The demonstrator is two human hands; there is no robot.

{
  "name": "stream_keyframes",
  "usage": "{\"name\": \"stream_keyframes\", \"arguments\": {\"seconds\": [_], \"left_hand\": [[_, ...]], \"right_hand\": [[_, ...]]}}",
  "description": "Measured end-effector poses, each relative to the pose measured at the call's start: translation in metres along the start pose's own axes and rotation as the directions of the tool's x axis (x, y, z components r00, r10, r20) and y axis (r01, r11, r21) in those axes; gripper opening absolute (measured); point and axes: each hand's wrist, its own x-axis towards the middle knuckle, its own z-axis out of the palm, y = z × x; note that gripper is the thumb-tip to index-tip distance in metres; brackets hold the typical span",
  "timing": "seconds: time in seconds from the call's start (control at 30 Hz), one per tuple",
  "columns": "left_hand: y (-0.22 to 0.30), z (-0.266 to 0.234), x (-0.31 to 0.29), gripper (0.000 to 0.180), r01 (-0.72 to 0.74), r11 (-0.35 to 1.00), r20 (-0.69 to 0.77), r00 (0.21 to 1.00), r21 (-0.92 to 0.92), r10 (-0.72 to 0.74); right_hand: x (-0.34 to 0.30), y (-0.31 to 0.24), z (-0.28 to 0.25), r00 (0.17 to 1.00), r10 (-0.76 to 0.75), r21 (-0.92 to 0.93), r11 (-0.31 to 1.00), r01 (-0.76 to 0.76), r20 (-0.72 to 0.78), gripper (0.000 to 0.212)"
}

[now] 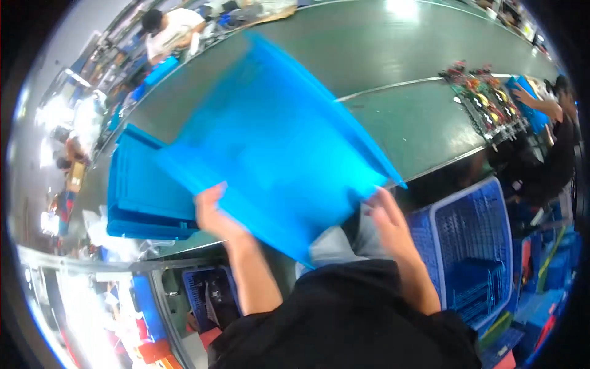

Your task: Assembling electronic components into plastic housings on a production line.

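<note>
Panel [264,135] of bright blue material, blurred and tilted, spans the space between a worker's two bare hands above the near side of a long green table [399,126]. The left hand [214,212] grasps the near-left edge, the thumb side showing against the raised rim; the right hand [386,218] holds the lower right corner, its fingertips partly lost to blur. The far corner points up and away across the table, and the worker's black top [344,320] fills the foreground.

Just left of the panel, partly covered by it, blue plastic pieces [153,187] lie at the table's edge, with crumpled clear plastic [110,237] beside them. To the right, below table level, a blue-violet basket [437,246] contains flat blue pieces [476,286]. Farther right along the table, a cluster of red, yellow and dark parts [488,104] sits near a co-worker's hand [525,96], which touches another blue item [536,114]. At upper left, a person in a white top [175,34] stands across the table, near more blue pieces [160,71].
</note>
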Motion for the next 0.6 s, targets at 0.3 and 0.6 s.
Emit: {"name": "stream_keyframes", "arguments": {"seconds": [0.3,0.6], "left_hand": [[-0.094,0.058,-0.076,0.006,0.286,0.949,0.475,0.822,0.132,-0.314],[-0.085,0.121,-0.123,0.047,0.172,0.899,0.661,0.624,0.403,-0.416]], "right_hand": [[-0.045,-0.01,-0.05,0.9,-0.015,0.146,0.985,0.087,-0.436,0.014],[-0.031,0.032,-0.105,0.919,0.267,0.685,0.729,0.005,-0.29,0.038]]}}
